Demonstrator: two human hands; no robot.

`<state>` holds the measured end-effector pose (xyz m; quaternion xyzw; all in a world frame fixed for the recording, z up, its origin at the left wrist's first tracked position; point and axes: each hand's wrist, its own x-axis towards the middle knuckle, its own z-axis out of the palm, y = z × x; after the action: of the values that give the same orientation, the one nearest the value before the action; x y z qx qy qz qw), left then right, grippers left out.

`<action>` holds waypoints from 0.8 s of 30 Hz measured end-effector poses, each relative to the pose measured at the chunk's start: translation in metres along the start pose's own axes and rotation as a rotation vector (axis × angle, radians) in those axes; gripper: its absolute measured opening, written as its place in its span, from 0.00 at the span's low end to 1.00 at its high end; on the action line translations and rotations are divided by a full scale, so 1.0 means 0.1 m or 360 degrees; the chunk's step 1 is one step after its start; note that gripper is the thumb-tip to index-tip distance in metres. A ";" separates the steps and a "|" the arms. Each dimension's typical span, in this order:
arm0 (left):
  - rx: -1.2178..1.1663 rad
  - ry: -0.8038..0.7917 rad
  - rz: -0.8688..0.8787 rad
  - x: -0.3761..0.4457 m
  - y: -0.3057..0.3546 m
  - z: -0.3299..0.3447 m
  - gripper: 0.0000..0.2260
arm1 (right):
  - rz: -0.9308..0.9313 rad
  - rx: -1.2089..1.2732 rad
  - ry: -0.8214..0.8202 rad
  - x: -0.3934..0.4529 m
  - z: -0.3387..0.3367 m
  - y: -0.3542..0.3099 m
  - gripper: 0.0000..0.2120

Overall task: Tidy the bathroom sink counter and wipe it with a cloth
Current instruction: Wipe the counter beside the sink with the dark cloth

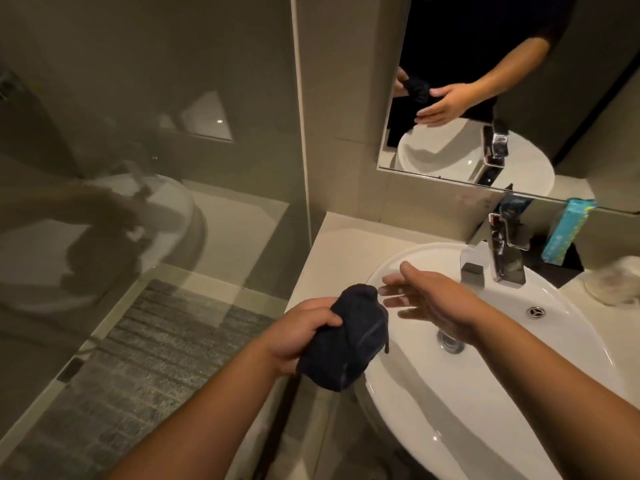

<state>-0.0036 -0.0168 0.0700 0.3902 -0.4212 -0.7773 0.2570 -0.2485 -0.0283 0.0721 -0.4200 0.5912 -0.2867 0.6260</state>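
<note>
A bunched dark navy cloth (349, 344) hangs over the left rim of the white oval sink (485, 393), gripped by my left hand (301, 332). My right hand (429, 299) hovers open over the basin just right of the cloth, fingers spread and pointing left, holding nothing. The beige counter (332, 247) runs behind and to the left of the sink. The basin drain (450, 341) shows partly under my right wrist.
A chrome tap (498, 251) stands at the sink's back edge. A teal packet (564, 233) leans against the wall on a black tray (568, 265), with a pale blurred object (616, 282) at far right. A mirror (485, 98) hangs above. A glass shower screen (156, 202) lies left.
</note>
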 end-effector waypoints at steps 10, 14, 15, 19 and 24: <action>0.2572 -0.0401 0.1491 -0.26 0.43 0.80 0.24 | 0.0022 0.0497 -0.0060 -1.13 0.08 0.10 0.22; 0.2651 -0.0372 0.1849 -0.40 0.12 0.86 0.32 | -0.0201 0.0327 0.0319 -1.52 0.12 0.14 0.08; 0.2622 -0.0379 0.1869 -0.43 0.03 0.86 0.33 | -0.0225 0.0257 0.0401 -1.60 0.15 0.16 0.07; 0.2417 -0.0584 0.1940 -0.53 -0.23 0.83 0.29 | -0.0291 -0.0168 0.0634 -1.93 0.30 0.24 0.11; 0.1632 -0.0470 0.1034 -0.57 -0.40 0.82 0.25 | -0.0304 -0.0733 0.0685 -2.32 0.33 0.24 0.13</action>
<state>-0.0416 0.0822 0.0854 0.2044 -0.8690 -0.4041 0.1995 -0.2516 0.1881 0.1653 -0.5339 0.7171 -0.2851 0.3456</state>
